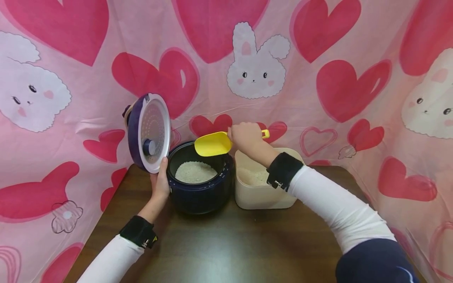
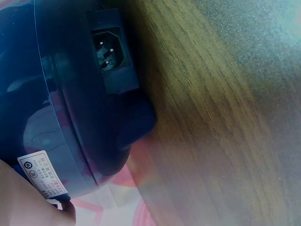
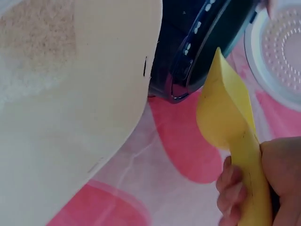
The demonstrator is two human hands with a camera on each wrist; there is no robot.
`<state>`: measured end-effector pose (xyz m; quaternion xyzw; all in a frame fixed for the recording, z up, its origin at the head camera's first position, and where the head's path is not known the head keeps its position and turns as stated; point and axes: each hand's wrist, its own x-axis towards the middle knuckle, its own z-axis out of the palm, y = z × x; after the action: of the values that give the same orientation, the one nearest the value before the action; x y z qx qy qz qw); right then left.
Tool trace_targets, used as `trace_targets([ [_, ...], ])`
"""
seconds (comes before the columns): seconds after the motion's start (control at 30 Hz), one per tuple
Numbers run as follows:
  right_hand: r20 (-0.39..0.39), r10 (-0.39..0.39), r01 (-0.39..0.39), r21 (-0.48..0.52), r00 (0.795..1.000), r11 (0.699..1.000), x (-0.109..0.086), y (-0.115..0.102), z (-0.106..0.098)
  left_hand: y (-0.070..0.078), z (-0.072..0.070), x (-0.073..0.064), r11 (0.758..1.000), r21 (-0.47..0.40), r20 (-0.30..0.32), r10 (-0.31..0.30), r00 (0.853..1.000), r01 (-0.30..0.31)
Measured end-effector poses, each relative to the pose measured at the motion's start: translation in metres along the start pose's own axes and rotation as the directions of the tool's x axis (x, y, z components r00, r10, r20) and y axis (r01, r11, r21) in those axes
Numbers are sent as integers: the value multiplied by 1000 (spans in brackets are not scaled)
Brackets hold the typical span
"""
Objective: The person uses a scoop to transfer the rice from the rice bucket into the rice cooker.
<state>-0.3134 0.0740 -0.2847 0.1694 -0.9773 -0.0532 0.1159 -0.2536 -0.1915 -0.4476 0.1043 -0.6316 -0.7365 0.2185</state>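
A dark blue rice cooker [image 1: 201, 198] stands uncovered with white rice [image 1: 195, 173] in its pot. At its left, the raised lid [image 1: 154, 131] turns its white perforated inner face to the right. My left hand [image 1: 161, 184] holds the lid's lower edge, thumb along the rim; the other fingers are mostly hidden behind. My right hand [image 1: 245, 135] grips a yellow scoop [image 1: 213, 144] by its handle. The scoop's bowl is tilted over the right part of the cooker's opening, and no rice shows in it. Beneath the right forearm is a cream bin [image 1: 265, 198] with rice inside.
The cooker and bin stand side by side on a dark wooden table [image 1: 226, 239]. A pink cloth [image 1: 212, 90] with hearts and rabbits hangs close behind them. The cooker's power socket [image 2: 109, 51] has no cord in it.
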Motion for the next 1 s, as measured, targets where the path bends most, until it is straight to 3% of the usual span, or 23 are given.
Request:
trace_targets([
  [0.1,63,53,-62,141,997,988,-3,15,2,0,1,0,1000,9,4,-5,1000,5],
  [0.23,195,52,-113,311,979,944,-9,41,6,0,3,-1,1000,9,4,-7,1000,7],
  [0.4,348,42,-209,458,937,864,-18,73,13,-2,5,-2,1000,3,-4,-10,1000,10],
  [0.63,473,-24,-312,618,881,721,-42,116,19,0,3,-4,1000,9,-3,-14,1000,14],
  [0.77,481,-67,-326,684,874,652,-61,137,21,1,1,-4,999,17,3,-30,1000,30],
  [0.87,481,-61,-332,686,874,648,-73,151,19,1,0,-3,999,11,0,-35,999,35],
  [1.0,512,2,-363,607,859,707,-82,168,19,2,0,-1,1000,-3,-6,-20,1000,20],
])
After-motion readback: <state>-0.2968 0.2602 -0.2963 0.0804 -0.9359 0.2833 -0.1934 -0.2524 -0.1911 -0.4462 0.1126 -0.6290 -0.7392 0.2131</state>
